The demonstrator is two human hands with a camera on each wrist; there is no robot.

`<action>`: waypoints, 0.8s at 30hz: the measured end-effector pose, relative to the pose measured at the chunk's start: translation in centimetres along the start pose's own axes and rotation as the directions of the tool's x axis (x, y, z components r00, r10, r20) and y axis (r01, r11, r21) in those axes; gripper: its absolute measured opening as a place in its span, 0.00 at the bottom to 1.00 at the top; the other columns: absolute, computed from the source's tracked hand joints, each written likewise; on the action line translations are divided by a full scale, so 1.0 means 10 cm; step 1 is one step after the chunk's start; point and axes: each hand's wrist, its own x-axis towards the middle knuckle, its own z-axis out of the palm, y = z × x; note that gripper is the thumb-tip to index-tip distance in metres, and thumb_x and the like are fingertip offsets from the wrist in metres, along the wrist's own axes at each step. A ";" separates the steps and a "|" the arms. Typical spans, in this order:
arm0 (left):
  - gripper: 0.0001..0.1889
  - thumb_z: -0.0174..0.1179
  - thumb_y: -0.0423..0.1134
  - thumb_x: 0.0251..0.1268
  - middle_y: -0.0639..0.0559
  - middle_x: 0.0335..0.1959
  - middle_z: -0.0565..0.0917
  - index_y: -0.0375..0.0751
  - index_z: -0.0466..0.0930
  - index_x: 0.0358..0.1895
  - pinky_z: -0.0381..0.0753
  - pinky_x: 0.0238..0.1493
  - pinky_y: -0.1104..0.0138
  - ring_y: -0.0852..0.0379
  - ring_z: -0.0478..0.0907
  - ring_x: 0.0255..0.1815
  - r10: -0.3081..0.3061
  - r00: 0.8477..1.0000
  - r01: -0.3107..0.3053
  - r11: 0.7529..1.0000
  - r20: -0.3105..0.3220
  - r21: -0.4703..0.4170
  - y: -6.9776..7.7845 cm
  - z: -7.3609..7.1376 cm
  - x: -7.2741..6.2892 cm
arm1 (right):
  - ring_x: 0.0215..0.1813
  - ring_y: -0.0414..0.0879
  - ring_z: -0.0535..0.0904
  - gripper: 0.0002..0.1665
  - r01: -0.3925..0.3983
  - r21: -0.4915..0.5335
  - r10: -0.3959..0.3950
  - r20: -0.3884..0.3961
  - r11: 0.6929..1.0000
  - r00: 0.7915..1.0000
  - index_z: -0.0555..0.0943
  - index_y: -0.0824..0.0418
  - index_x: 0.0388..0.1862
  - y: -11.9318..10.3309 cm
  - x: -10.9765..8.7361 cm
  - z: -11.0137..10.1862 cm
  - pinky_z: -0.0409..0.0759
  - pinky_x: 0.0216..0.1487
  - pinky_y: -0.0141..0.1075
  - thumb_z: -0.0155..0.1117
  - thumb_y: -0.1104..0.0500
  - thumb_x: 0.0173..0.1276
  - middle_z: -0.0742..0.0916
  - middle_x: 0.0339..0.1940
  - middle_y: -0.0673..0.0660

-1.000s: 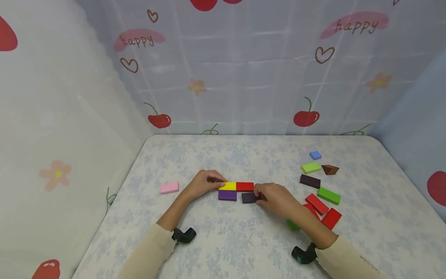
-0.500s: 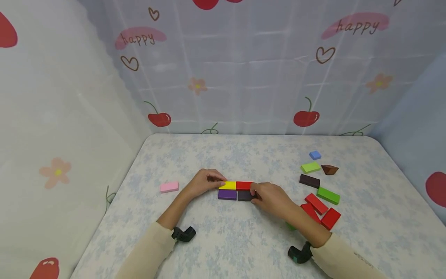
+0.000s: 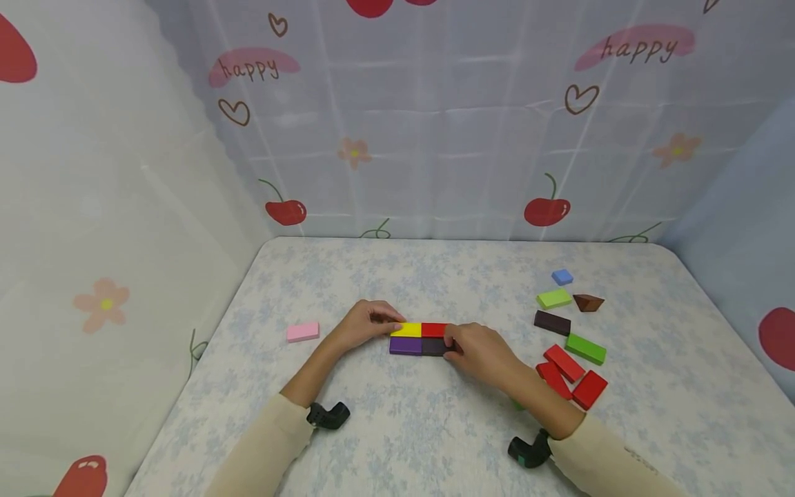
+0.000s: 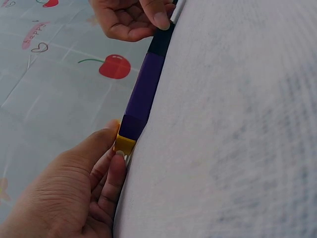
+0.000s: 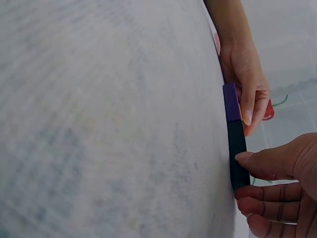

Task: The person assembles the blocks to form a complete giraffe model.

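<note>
Four flat blocks lie together in two rows in the head view: a yellow block [image 3: 410, 330] and a red block [image 3: 433, 330] behind, a purple block [image 3: 406, 346] and a black block [image 3: 432, 347] in front. My left hand [image 3: 365, 323] pinches the left end of the yellow block between thumb and fingers. At the other end, my right hand [image 3: 487, 351] holds the black block, its thumb on the near side and fingers around the right end. In the right wrist view the black block [image 5: 238, 148] touches the purple block [image 5: 231, 101] end to end.
A pink block [image 3: 303, 332] lies to the left. Several loose blocks are at the right, including red [image 3: 590, 390], green [image 3: 586, 348], dark brown [image 3: 552, 322], lime [image 3: 554, 298] and blue [image 3: 562, 277] ones, plus a brown triangular block [image 3: 588, 302]. A printed curtain stands behind the table.
My right hand has slid the black block left and slightly back, closing the gap beside the purple block. The left hand has stayed at the yellow block.
</note>
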 end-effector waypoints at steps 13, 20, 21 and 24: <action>0.07 0.69 0.32 0.66 0.49 0.41 0.88 0.40 0.91 0.45 0.74 0.32 0.70 0.55 0.77 0.32 -0.005 1.000 0.005 1.000 -0.001 0.006 0.01 -0.01 0.00 | 0.26 0.42 0.69 0.13 -0.012 -0.016 0.011 -0.023 1.000 1.000 0.79 0.54 0.33 -0.02 0.01 0.02 0.69 0.28 0.35 0.78 0.56 0.62 0.75 0.21 0.45; 0.07 0.68 0.31 0.66 0.47 0.41 0.88 0.40 0.91 0.45 0.74 0.32 0.69 0.55 0.76 0.32 0.008 1.000 -0.008 1.000 0.003 0.001 0.02 -0.01 0.00 | 0.24 0.39 0.69 0.11 -0.011 -0.023 0.010 -0.038 1.000 0.999 0.82 0.54 0.36 0.00 -0.06 -0.06 0.69 0.26 0.34 0.77 0.54 0.63 0.75 0.21 0.43; 0.08 0.68 0.31 0.66 0.47 0.41 0.88 0.39 0.91 0.46 0.74 0.32 0.69 0.56 0.76 0.32 0.012 1.000 -0.012 1.000 0.007 0.000 0.02 -0.02 0.00 | 0.24 0.39 0.69 0.10 -0.014 -0.014 0.013 -0.041 1.000 0.999 0.83 0.54 0.37 0.01 -0.08 -0.09 0.69 0.25 0.34 0.77 0.54 0.63 0.76 0.21 0.43; 0.08 0.68 0.31 0.66 0.44 0.42 0.88 0.38 0.90 0.46 0.74 0.32 0.69 0.58 0.76 0.32 0.025 1.000 -0.025 1.000 0.010 0.002 0.02 -0.02 0.00 | 0.24 0.40 0.70 0.10 -0.028 0.001 0.028 -0.051 1.000 0.998 0.84 0.55 0.39 0.04 -0.14 -0.20 0.70 0.25 0.34 0.76 0.55 0.63 0.78 0.23 0.44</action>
